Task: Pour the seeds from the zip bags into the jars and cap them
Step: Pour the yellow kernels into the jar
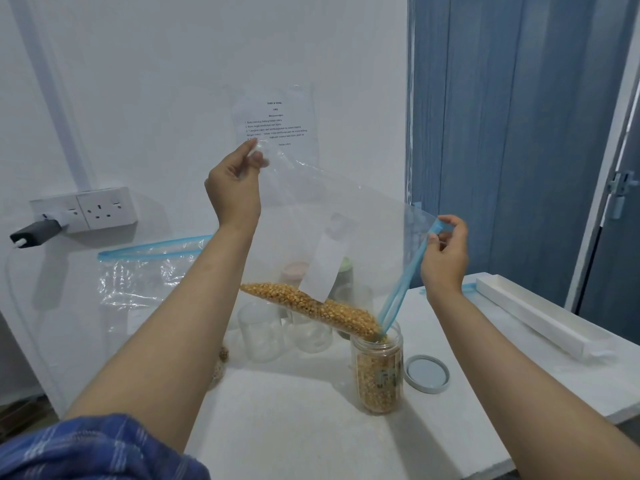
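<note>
White wall and a blue door back a white worktop (277, 427). From the head camera, the left hand (233, 188) pinches the raised bottom corner of a clear zip bag (329, 216), fingers (254, 157) closed on the plastic. The right hand (445, 258) grips the bag's blue zip strip (401, 289) (fingers curled tight around it). Yellow seeds (311, 306) slide down from between the hands into an open jar (377, 375), the bag's mouth touching its rim. A loose lid (427, 374) lies just beside the jar.
</note>
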Available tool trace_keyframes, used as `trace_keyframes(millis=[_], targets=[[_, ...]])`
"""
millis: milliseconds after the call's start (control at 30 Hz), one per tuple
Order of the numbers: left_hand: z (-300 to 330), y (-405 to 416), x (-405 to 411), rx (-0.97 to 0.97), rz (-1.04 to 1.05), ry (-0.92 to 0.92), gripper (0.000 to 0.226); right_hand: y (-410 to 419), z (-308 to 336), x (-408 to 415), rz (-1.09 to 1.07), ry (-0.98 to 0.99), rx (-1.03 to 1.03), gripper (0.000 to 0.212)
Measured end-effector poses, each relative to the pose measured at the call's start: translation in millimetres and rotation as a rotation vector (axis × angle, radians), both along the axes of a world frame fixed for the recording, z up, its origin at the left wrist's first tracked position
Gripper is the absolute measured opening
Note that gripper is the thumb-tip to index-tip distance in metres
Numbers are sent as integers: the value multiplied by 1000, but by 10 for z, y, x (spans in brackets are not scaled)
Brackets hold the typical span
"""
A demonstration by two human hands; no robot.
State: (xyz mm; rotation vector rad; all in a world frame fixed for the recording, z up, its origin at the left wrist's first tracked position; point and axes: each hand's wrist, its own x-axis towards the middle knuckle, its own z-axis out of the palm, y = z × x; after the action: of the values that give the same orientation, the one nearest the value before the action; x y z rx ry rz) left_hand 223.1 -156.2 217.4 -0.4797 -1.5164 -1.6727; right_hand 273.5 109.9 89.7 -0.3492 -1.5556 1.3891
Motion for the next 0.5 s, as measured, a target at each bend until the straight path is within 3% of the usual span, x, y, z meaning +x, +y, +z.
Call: trace_keyframes(millis=[500], targets=[[-40, -21, -104, 15, -3, 2, 24, -9, -35, -47, 15, 22, 2, 26]])
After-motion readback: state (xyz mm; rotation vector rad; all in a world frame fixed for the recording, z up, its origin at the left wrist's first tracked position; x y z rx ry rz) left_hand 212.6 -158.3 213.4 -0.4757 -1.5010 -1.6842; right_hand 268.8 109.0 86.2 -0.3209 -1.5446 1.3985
